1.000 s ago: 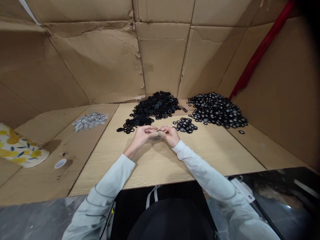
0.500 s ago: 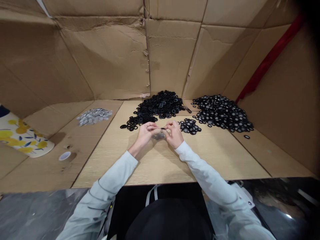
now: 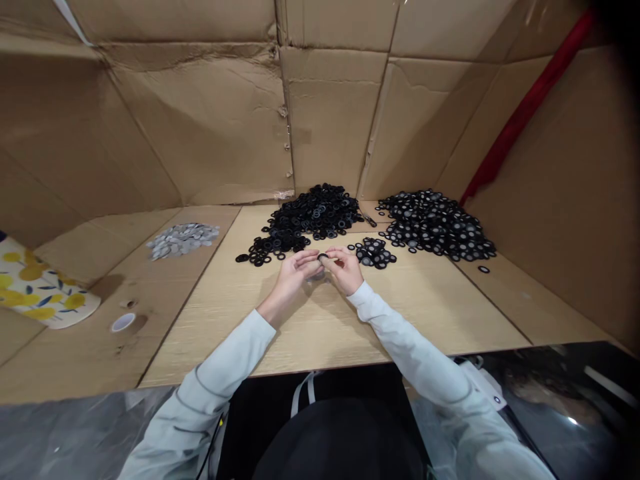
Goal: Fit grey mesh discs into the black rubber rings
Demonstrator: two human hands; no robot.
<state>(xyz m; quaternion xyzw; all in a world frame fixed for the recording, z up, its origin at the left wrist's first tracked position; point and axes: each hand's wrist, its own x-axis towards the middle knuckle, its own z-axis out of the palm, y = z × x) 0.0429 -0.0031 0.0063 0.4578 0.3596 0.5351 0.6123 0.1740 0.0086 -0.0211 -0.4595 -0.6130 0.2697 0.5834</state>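
My left hand [image 3: 296,272] and my right hand [image 3: 347,269] meet over the middle of the table, both closed in a pinch. Between their fingertips is a small black ring [image 3: 323,257], its face tilted up; whether a disc sits inside it I cannot make out. Several greyish discs [image 3: 316,277] lie under the hands, partly hidden by them. Just beyond my left hand spreads a heap of black rings [image 3: 315,213]. Beside my right hand is a small group of black rings with grey centres [image 3: 374,253].
A big pile of grey-centred rings [image 3: 437,223] lies at the right, one stray ring [image 3: 483,269] near it. Grey discs [image 3: 183,240], a tape roll [image 3: 123,323] and a lemon-patterned cylinder [image 3: 45,287] are at the left. Small metal clippers [image 3: 369,220] lie behind. Cardboard walls [image 3: 230,127] surround the table.
The ring between my fingertips has turned, showing more of its round face. My left fingers have spread slightly along it. The camera view has shifted a little.
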